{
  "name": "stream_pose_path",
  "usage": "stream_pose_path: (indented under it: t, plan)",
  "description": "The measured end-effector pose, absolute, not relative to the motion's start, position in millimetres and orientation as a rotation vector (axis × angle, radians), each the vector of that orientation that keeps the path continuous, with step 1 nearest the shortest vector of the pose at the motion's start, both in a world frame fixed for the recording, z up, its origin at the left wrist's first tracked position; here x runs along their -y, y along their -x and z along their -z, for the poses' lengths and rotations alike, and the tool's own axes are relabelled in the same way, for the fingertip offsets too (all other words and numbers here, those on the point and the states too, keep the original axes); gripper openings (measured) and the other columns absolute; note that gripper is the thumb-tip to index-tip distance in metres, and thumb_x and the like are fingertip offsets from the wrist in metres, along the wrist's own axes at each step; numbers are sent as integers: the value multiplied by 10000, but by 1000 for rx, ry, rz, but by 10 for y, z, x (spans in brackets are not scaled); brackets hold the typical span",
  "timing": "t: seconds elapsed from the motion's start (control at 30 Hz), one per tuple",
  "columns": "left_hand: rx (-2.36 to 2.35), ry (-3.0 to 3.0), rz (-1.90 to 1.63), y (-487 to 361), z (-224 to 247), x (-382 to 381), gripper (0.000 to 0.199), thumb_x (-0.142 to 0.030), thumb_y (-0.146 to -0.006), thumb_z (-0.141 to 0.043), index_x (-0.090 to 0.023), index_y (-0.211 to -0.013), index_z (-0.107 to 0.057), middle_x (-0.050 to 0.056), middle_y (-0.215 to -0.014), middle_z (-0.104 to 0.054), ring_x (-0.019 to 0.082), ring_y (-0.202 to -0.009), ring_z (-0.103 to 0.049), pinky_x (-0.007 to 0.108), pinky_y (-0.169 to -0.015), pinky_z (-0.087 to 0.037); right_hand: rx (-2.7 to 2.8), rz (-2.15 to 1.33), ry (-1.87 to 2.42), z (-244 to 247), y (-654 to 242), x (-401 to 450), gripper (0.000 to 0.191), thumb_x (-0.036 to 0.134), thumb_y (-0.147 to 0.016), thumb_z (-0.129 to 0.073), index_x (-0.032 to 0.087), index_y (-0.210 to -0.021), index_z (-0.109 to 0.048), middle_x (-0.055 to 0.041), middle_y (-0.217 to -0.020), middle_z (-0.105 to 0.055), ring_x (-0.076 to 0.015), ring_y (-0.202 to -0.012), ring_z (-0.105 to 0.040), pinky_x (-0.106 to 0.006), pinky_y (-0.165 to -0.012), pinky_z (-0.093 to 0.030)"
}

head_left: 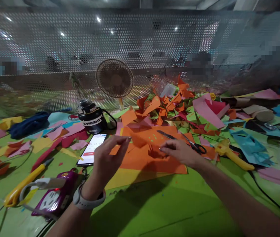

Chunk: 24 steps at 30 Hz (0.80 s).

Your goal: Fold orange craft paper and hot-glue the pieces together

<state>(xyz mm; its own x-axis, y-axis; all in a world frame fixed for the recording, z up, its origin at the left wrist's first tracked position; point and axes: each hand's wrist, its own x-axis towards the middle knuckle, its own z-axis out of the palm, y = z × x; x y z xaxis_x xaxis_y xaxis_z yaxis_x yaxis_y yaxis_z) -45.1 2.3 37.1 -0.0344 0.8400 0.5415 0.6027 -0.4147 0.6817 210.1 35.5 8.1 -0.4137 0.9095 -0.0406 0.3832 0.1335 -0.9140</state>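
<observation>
My left hand [109, 158] is raised over the left edge of the orange sheets, thumb and fingers pinched together. Whatever those fingertips hold, if anything, is too small to name. Above the same orange sheet [152, 163], my right hand [177, 151] is closed with thumb and forefinger close together; its grip is also unclear. Black-handled scissors [198, 148] lie just behind the right hand, blades partly over the orange material. A yellow sheet [122, 179] shows beneath the orange. A lit phone [93, 151] lies beside my left hand.
A black bottle [90, 118] and a fan [114, 79] stand at the back. Coloured scraps [159, 107] are heaped before a perforated metal screen [140, 42]. A yellow glue gun [234, 156] lies right; a yellow-handled tool [26, 184] and purple power strip [58, 194] lie left.
</observation>
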Motion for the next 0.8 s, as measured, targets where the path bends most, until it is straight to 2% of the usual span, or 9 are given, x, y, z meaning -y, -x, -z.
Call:
stream_pose_path:
  t: [0.03, 0.1, 0.17, 0.2, 0.27, 0.37, 0.5, 0.67, 0.8]
  plan:
    - [-1587, -1942, -1452, 455, -382, 2, 241, -400, -832, -584, -211, -719, -685, 41, -710, -703, 183, -680, -636, 277, -693, -481, 1725, -1323, 1230, -62, -2081, -357, 310, 449, -755, -677, 161, -866, -691, -33, -793, -693, -161, -732, -623, -272, -660, -457]
    - [-1529, -1770, -1240, 414, -339, 22, 391, -476, -835, -568, -197, -570, -641, 22, -528, -631, 154, -506, -572, 263, -556, -456, 1512, -1487, 1186, -32, -2011, -327, 394, 460, -657, -763, 163, -905, -687, -39, -824, -702, -163, -754, -639, -288, -688, -479]
    - [-1346, -1428, -1039, 330, -227, -8, 432, -538, -820, -567, -163, -643, -687, 60, -626, -696, 182, -594, -631, 275, -589, -485, 1375, -1625, 1148, -9, -1913, -257, 441, 446, -577, -820, 162, -888, -689, -42, -826, -709, -160, -761, -650, -294, -710, -491]
    - [-1252, -1226, -1029, 282, -160, -35, 412, -543, -800, -598, -153, -730, -710, 74, -745, -731, 191, -677, -657, 283, -648, -506, 1319, -1675, 1139, 3, -1859, -215, 446, 434, -551, -837, 163, -874, -689, -38, -820, -711, -156, -761, -652, -293, -722, -495]
    - [-1127, -914, -1076, 197, -41, -87, 388, -527, -735, -686, -152, -828, -722, 75, -855, -744, 181, -727, -662, 265, -652, -507, 1229, -1746, 1149, 29, -1759, -133, 447, 400, -515, -861, 168, -854, -684, -19, -796, -709, -138, -742, -652, -281, -733, -497]
    - [-994, -821, -1020, 119, 50, -109, 394, -489, -653, -776, -136, -822, -735, 72, -804, -745, 155, -671, -642, 234, -598, -489, 1182, -1805, 1174, 75, -1647, -53, 441, 366, -503, -870, 169, -839, -664, 13, -728, -695, -115, -672, -643, -265, -699, -497]
    - [-932, -890, -987, 98, 84, -77, 387, -478, -618, -803, -131, -780, -748, 47, -686, -726, 132, -589, -607, 233, -578, -491, 1236, -1778, 1144, 126, -1583, -28, 434, 376, -532, -854, 163, -848, -647, 16, -705, -690, -113, -624, -641, -271, -672, -498]
    - [-946, -891, -1089, 192, 158, -152, 357, -456, -673, -772, -143, -844, -751, 65, -798, -747, 130, -677, -627, 192, -537, -454, 1441, -1900, 1094, 133, -1679, -54, 363, 419, -611, -809, 129, -757, -647, -46, -719, -713, -119, -613, -651, -281, -669, -510]
    - [-928, -796, -1155, 284, 149, -230, 267, -370, -720, -749, -162, -887, -739, 58, -906, -751, 131, -741, -647, 175, -530, -464, 1737, -1938, 1106, 82, -1837, -129, 354, 417, -689, -753, 116, -868, -701, -88, -816, -725, -162, -685, -674, -327, -689, -531]
